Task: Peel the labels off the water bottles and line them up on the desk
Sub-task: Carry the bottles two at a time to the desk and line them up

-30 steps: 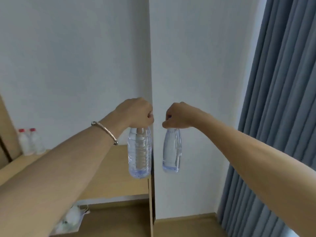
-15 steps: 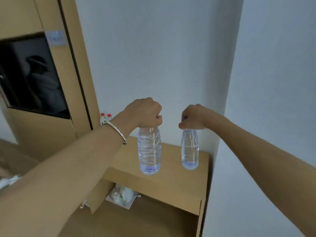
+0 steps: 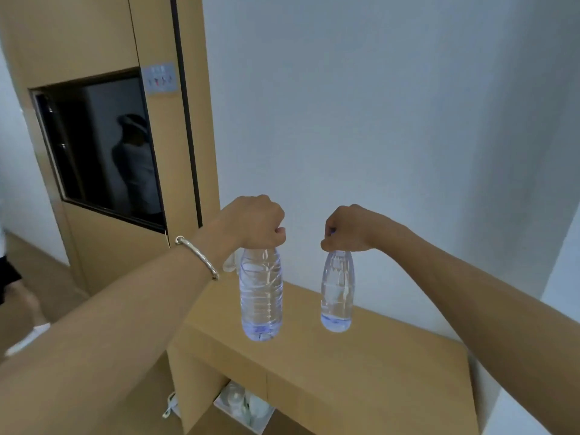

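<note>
Left water bottle [image 3: 261, 293]: clear, no label that I can see on it. It hangs upright by its neck, in the air over the near left part of the worktop [image 3: 361, 365].
Right water bottle [image 3: 337, 290]: also bare and upright, hanging further back over the worktop and apart from the first.
Left hand [image 3: 254, 222]: clenched round the neck of the left bottle, with the cap hidden inside my fist.
Right hand [image 3: 348, 229]: fingers pinched round the cap and neck of the right bottle.
Step in hand: peeling looks done for these two, so I judge this to be the carry to the line-up.
Next move: lower both until the bases sit flat, side by side, then let go. The pale bottle-like shape [image 3: 229, 262] behind my left wrist may be where the row starts, but it is too hidden to be sure.
Surroundings: a silver bangle [image 3: 197, 257] on my left wrist, a wooden panel with a dark glass pane [image 3: 100, 146] to the left, and a tray of white items [image 3: 244, 403] under the worktop.
Change since a second ago: the view has swung left and the grey curtain has gone. The bottles now hang over the worktop rather than beside its edge, and my grips are unchanged.
</note>
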A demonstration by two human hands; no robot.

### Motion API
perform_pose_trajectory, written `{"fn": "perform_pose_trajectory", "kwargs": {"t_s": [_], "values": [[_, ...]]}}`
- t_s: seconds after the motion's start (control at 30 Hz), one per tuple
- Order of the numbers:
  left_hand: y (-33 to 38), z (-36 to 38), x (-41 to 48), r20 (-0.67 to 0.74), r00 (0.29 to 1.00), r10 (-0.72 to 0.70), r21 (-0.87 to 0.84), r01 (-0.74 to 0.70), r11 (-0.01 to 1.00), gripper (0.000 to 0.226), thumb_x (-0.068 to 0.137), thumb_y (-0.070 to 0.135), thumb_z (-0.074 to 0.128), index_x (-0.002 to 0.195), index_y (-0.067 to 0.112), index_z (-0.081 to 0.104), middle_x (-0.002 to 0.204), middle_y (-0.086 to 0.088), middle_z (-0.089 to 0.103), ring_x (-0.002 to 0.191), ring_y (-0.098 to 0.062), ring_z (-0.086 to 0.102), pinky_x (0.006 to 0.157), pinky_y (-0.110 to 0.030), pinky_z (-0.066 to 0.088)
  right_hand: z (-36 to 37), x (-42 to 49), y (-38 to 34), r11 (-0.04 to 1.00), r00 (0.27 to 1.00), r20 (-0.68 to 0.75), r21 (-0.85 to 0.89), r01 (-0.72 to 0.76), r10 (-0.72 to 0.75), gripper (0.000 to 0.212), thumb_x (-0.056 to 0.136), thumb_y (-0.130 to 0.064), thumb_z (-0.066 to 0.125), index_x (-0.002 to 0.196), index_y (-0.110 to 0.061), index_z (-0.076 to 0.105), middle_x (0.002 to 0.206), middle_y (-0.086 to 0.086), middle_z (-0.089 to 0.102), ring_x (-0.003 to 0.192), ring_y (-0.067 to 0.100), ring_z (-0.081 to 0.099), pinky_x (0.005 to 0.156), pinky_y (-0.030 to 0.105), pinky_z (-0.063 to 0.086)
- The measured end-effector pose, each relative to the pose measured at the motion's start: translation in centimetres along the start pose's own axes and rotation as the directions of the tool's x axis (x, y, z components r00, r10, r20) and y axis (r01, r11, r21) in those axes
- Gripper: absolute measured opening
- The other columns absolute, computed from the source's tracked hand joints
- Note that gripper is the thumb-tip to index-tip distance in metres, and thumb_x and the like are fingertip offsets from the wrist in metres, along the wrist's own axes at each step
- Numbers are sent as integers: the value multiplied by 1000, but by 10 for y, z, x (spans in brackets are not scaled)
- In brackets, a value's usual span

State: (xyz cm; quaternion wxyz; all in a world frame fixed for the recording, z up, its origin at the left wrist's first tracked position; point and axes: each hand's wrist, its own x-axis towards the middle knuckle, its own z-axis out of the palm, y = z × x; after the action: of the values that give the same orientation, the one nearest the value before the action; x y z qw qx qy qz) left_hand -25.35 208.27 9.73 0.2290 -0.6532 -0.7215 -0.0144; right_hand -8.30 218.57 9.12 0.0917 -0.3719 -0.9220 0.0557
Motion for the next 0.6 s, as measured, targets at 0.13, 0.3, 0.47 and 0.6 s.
{"fn": "perform_pose_trajectory", "kwargs": {"t_s": [0.13, 0.3, 0.47, 0.6], "values": [[-47, 31, 33, 0, 1000, 29, 12, -29, 999, 24, 90, 28, 45, 74, 10, 52, 70, -2, 50, 64, -21, 47, 52, -26, 32, 7, 65, -10, 999, 999, -28, 5, -43, 43, 16, 77, -33, 60, 80, -20, 68, 88, 0, 68, 85, 19, 64, 70, 30, 52], [-94, 76, 61, 11, 999, 37, -21, -36, 999, 23, 91, 31, 46, 80, 13, 53, 80, -3, 58, 80, -24, 60, 61, -28, 38, 42, 128, -20, 997, 997, 19, -8, -74, 74, 9, 78, -30, 60, 80, -22, 65, 91, -1, 67, 89, 19, 64, 71, 30, 52], [-131, 119, 89, 25, 1000, -9, -73, 10, 997, 21, 91, 33, 48, 82, 15, 52, 89, -2, 61, 86, -22, 59, 63, -29, 40, 72, 184, -22, 997, 994, 73, -1, -81, 81, 13, 78, -29, 60, 83, -20, 67, 91, -1, 68, 90, 19, 64, 69, 29, 50], [-155, 156, 114, 43, 998, -36, -123, 41, 992, 25, 92, 37, 49, 79, 17, 46, 89, -2, 59, 83, -22, 58, 62, -29, 39, 95, 232, -18, 997, 991, 114, 21, -78, 75, 15, 79, -30, 61, 84, -18, 69, 88, 0, 69, 87, 19, 65, 67, 28, 49]]}}
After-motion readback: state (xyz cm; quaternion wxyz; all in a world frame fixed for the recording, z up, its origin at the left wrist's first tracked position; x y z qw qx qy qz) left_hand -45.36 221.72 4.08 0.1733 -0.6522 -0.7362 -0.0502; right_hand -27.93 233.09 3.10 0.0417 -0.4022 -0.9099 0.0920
